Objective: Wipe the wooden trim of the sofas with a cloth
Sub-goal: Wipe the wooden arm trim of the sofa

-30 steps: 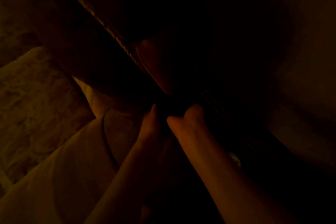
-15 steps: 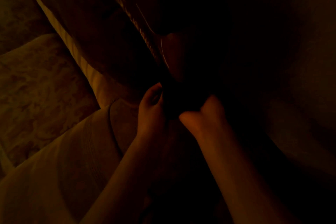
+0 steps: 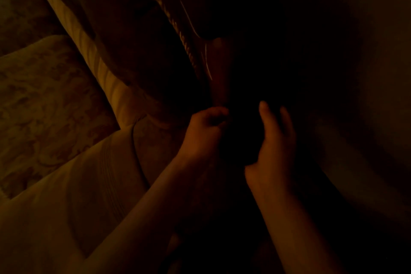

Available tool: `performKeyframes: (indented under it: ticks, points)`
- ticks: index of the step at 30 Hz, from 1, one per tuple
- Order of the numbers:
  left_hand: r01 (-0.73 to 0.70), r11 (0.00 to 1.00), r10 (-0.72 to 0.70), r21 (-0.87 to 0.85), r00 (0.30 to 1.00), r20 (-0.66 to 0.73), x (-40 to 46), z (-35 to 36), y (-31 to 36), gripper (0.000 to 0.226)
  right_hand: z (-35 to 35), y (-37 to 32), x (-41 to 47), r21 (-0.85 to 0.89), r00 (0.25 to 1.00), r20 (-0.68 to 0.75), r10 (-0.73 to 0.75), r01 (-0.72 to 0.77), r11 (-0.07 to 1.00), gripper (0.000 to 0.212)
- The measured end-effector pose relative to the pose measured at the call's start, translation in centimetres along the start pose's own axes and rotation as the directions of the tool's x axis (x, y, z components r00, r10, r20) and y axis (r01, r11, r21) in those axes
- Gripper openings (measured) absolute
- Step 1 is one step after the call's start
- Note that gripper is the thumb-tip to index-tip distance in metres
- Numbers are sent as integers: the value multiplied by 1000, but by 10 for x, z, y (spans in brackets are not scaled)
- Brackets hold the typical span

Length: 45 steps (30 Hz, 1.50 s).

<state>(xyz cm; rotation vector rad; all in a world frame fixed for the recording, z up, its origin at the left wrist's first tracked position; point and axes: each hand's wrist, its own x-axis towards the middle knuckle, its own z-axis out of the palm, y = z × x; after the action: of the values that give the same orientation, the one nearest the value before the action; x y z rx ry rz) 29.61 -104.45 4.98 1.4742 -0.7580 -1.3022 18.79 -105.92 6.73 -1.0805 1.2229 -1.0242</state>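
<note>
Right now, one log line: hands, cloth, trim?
left hand: fingers curled at dark mass | right hand: fingers straight beside it | cloth: too dark to confirm | glossy reddish-brown wooden trim: just above hands

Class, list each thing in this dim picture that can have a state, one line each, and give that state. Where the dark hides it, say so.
left hand: fingers curled, at the foot of the trim; what it grips is lost in the dark.
right hand: fingers straight, open, upright beside the left.
wooden trim: glossy, uncovered above the hands.
cloth: too dark to tell.
patterned cushion: lying flat, untouched.
</note>
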Motion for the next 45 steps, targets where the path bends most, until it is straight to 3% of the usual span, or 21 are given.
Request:
performKeyframes:
  ticks: [2, 3, 4, 7, 8, 11, 14, 15, 19, 22, 26, 29, 32, 38, 42, 45]
  points:
    - [-16, 997, 18, 80, 999, -26, 3, 7, 6, 27, -2, 8, -3, -81, 999, 10, -48, 48, 996, 20]
    - [-54, 993, 60, 103, 997, -52, 4, 10, 6, 30, 1, 6, -4, -169, 988, 64, -138, 147, 975, 14]
    - [-82, 989, 92, 120, 992, -88, 3, 10, 4, 29, 5, 4, -5, -202, 959, 118, -258, 278, 939, 21]
    - [-115, 983, 152, 144, 948, -281, 2, -7, -9, 13, 16, 23, 6, -352, 744, 273, -610, 667, 656, 31]
    - [-136, 978, 182, 157, 925, -333, 6, -13, -8, 15, 22, 26, 16, -427, 695, 287, -659, 709, 562, 31]
    - [-161, 959, 239, 232, 900, -364, 20, -27, 1, 32, 38, 11, 50, -589, 714, 247, -655, 647, 483, 41]
    - [-157, 967, 225, 202, 898, -379, 26, -24, 2, 26, 44, 5, 62, -649, 516, 292, -805, 725, 229, 31]
    - [-158, 967, 223, 198, 900, -375, 24, -24, 0, 23, 45, 7, 60, -655, 500, 280, -819, 724, 218, 32]
    - [-166, 970, 217, 178, 921, -323, 18, -27, 0, 27, 43, 32, 33, -649, 700, 126, -703, 594, 475, 28]
    - [-142, 975, 186, 169, 941, -283, 16, -29, 11, 28, 43, 22, 37, -610, 679, 171, -714, 642, 465, 39]
    - [-116, 987, 141, 113, 960, -244, 12, -26, 28, 34, 59, -30, 59, -532, 691, 90, -717, 642, 552, 57]
    - [-146, 987, 157, 64, 953, -259, 3, -27, 46, 28, 53, -26, 47, -533, 759, 64, -647, 574, 621, 60]
    - [-187, 978, 204, 88, 939, -278, -2, -31, 66, 37, 54, -22, 31, -524, 880, -39, -473, 385, 760, 60]
    - [-265, 916, 363, 302, 867, -341, -1, -37, 112, 47, 70, -52, 50, -591, 801, -43, -597, 461, 662, 68]
    - [-317, 903, 411, 291, 836, -364, 4, -46, 136, 45, 69, -55, 45, -574, 893, -74, -444, 326, 751, 62]
    - [-318, 898, 416, 304, 836, -357, 5, -52, 141, 46, 74, -61, 44, -599, 865, -23, -502, 390, 699, 48]
